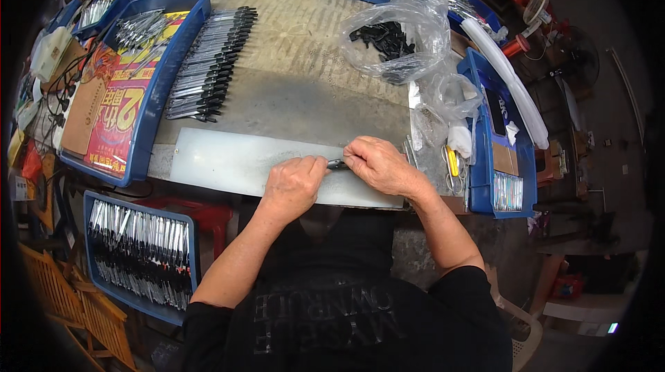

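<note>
From my distant place I see, at the bottom of the frame, a black shirt (332,289); at the lower left stands a blue tray (135,301) filled with pens (138,233); at the centre, the left hand (298,181) and the right hand (377,164) each pinch one end of a dark pen (336,163), which is partly hidden by fingers, over a white board (215,161); farther, at the upper left, a row of pens (208,67) lies on the table (298,95); at the upper right, a clear bag (433,22) contains black pieces (384,41).
</note>
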The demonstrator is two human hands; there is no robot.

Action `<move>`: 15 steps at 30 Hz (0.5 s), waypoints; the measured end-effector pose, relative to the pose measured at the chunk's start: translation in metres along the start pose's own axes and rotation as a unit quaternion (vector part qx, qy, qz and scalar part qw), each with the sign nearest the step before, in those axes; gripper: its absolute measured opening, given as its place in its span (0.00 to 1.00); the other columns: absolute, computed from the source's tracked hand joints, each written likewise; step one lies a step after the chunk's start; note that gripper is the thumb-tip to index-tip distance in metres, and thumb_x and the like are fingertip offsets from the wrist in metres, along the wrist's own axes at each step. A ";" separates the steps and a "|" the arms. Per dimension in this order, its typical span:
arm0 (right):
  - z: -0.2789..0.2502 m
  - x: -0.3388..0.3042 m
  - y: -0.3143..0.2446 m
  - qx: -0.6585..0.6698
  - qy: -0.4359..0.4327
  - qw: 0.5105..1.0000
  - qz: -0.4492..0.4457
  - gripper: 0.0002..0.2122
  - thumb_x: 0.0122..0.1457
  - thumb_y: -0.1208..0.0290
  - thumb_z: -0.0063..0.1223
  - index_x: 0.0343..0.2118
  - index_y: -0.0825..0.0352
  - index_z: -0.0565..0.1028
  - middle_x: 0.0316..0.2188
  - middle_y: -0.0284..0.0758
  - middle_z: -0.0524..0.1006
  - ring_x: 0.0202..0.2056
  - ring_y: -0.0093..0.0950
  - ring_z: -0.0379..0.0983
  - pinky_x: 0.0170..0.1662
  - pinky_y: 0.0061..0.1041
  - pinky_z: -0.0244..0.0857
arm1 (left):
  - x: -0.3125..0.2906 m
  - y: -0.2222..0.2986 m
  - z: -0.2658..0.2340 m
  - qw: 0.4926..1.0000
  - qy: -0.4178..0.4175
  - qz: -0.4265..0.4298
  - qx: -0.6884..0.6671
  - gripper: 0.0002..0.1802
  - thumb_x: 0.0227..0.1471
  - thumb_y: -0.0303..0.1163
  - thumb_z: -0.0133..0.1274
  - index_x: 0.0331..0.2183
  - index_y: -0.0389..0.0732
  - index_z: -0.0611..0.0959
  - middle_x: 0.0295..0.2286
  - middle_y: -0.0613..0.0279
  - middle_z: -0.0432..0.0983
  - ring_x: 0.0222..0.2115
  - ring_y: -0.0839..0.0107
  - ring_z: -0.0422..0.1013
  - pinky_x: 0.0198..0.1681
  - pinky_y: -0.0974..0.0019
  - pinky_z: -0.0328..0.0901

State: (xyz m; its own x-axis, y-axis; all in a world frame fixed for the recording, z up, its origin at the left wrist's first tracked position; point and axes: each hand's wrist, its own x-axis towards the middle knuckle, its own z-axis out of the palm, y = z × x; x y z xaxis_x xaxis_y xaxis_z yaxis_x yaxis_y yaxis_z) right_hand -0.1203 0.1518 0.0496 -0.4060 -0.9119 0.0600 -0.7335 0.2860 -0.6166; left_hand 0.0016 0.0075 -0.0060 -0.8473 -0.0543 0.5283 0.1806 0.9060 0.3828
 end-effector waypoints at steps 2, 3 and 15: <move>0.002 0.002 -0.001 -0.013 -0.020 1.000 0.003 0.08 0.53 0.70 0.44 0.26 0.71 0.69 0.24 0.43 0.70 0.30 0.42 0.67 0.34 0.36 0.60 | -0.001 0.001 0.000 1.000 -0.001 0.006 0.009 0.08 0.41 0.31 0.54 0.24 0.41 0.71 0.15 0.63 0.64 0.16 0.67 0.67 0.18 0.65 0.62; 0.002 0.003 -0.002 -0.027 -0.038 0.999 0.007 0.08 0.53 0.70 0.44 0.27 0.71 0.69 0.25 0.44 0.71 0.32 0.43 0.67 0.36 0.38 0.60 | -0.001 0.001 0.000 1.000 0.000 0.004 0.010 0.08 0.41 0.31 0.54 0.24 0.41 0.71 0.15 0.63 0.64 0.16 0.67 0.67 0.18 0.65 0.62; 0.011 0.009 -0.011 -0.074 -0.021 0.995 0.067 0.07 0.49 0.73 0.46 0.24 0.72 0.72 0.22 0.46 0.72 0.28 0.44 0.70 0.33 0.37 0.62 | -0.004 0.001 0.001 0.998 -0.011 0.024 0.062 0.09 0.41 0.31 0.54 0.25 0.39 0.72 0.16 0.63 0.64 0.17 0.68 0.67 0.18 0.66 0.63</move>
State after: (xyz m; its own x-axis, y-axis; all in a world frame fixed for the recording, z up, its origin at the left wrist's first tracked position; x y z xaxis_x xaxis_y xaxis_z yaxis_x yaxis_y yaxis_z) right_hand -0.1096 0.1377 0.0489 -0.4855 -0.8728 -0.0494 -0.7472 0.4437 -0.4949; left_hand 0.0045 0.0092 -0.0083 -0.8505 -0.0024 0.5260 0.1584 0.9524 0.2605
